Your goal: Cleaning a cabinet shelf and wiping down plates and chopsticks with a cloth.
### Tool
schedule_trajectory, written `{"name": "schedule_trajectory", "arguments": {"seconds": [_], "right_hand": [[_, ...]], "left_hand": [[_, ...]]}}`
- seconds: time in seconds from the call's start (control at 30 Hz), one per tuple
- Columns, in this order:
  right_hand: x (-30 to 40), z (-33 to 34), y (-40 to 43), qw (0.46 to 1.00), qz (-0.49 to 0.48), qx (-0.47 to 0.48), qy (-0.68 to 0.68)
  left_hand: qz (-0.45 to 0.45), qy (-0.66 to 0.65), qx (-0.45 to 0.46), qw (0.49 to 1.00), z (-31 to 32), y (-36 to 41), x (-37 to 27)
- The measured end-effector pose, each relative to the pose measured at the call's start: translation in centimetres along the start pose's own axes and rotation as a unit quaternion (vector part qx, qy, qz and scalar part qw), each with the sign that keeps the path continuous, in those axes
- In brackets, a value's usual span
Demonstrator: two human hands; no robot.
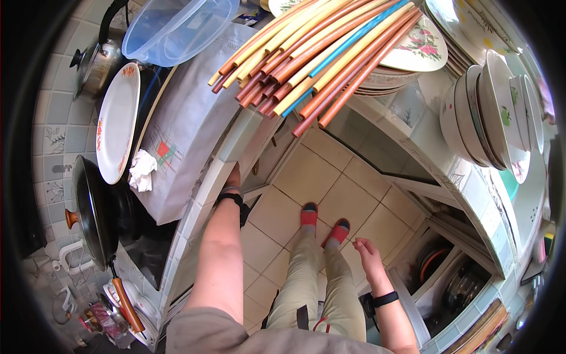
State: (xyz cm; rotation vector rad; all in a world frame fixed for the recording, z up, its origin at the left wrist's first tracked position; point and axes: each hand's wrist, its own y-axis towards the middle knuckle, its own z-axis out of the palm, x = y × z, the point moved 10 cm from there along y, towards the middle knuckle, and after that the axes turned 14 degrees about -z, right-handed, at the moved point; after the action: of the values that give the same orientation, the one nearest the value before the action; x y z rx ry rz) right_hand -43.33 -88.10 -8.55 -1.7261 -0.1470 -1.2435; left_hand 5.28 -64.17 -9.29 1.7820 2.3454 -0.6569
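Note:
My left hand (pixel 233 177) reaches to the tiled counter edge (pixel 221 170) on the left. Its fingers are hidden beneath that edge, so what they touch cannot be seen. Lower right, over the floor, hangs my right hand (pixel 369 259), loosely bent with nothing visible in it. A large bundle of chopsticks (pixel 327 53), brown, yellow and a few blue, lies at the top, ends jutting over the counter's corner. Beneath and beside them is a flowered plate (pixel 424 46) on a stack of plates (pixel 380 84).
Stacked bowls (pixel 468 119) stand on the right counter. Along the left are a clear plastic container (pixel 177 35), an oval platter (pixel 117 124), a kettle (pixel 95 66), a crumpled tissue (pixel 143 170) and a wok lid (pixel 90 212). Pots (pixel 466 283) sit on low shelves at right.

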Motion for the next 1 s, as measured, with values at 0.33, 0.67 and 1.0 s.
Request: {"name": "schedule_trajectory", "arguments": {"seconds": [0.33,0.67,1.0], "right_hand": [[8.0,5.5,-1.4,0.995,-0.055,0.079,0.014],[19.3,9.8,-7.2,0.888,-0.033,0.208,0.408],[26.0,11.1,-11.0,0.928,-0.246,0.187,0.206]], "left_hand": [[0.143,-0.162,0.069,0.974,-2.6,-19.1,-5.6],[0.577,-0.133,0.035,0.805,-15.6,-41.2,-12.1],[0.24,-0.409,0.344,0.81,-20.3,-39.8,-11.7]]}}
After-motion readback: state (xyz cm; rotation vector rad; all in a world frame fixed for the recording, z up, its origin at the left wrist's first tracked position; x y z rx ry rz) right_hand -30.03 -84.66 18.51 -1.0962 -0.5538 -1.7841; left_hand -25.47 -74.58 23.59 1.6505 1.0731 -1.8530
